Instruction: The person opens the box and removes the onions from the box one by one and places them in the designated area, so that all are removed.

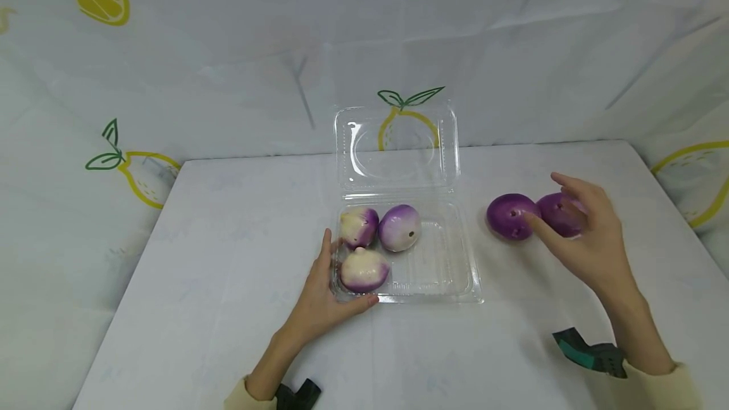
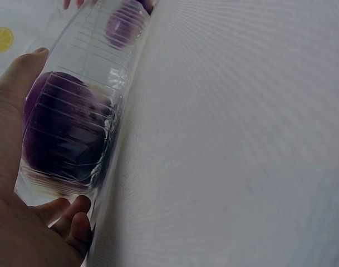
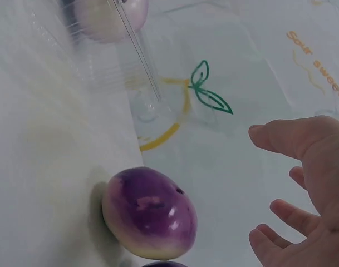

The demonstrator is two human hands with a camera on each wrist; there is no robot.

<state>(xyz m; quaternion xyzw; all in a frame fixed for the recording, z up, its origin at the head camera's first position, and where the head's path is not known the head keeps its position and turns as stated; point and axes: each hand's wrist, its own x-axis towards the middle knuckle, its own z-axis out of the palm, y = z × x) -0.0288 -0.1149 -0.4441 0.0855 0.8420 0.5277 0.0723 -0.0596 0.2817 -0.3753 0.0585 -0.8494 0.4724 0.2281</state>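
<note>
A clear plastic container (image 1: pixel 435 271) lies with its lid (image 1: pixel 398 169) raised behind it. Three purple-and-white vegetables, one of them at the front (image 1: pixel 364 269), sit in its left half. My left hand (image 1: pixel 319 302) grips the container's front left corner, thumb along the front edge; in the left wrist view the hand (image 2: pixel 19 167) curls about the clear wall. To the right, two purple vegetables (image 1: pixel 512 216) (image 1: pixel 560 214) rest side by side on the table. Over them is my right hand (image 1: pixel 598 245), fingers spread, holding nothing; the right wrist view shows the hand (image 3: pixel 319 183) apart from a vegetable (image 3: pixel 150 214).
The white-covered table (image 1: pixel 228 271) ends at a back edge against a hanging white cloth (image 1: pixel 239 81) with lemon prints. Dark straps show at both wrists, above light sleeves.
</note>
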